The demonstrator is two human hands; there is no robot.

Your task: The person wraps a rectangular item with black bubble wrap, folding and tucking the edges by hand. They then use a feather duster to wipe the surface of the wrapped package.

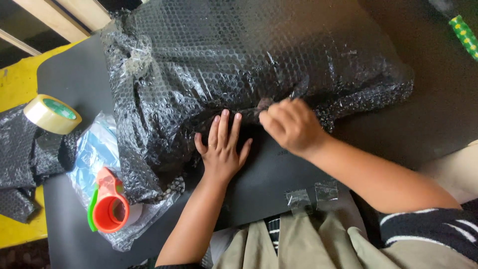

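Observation:
A big bundle wrapped in black bubble wrap point(239, 60) lies across a dark tabletop point(423, 119). My left hand point(222, 147) lies flat, fingers spread, pressing the wrap's near edge down against the table. Just to its right, my right hand point(291, 124) pinches a gathered fold of the same bubble wrap at the bundle's lower edge. Two short strips of clear tape point(312, 193) are stuck on the table's near edge below my right forearm.
A roll of clear packing tape point(51, 113) rests at the left on loose black bubble wrap point(22, 154). An orange and green tape dispenser point(107, 201) lies on a clear plastic bag point(94, 152). A yellow surface point(17, 79) borders the left; a green dotted object point(465, 34) is top right.

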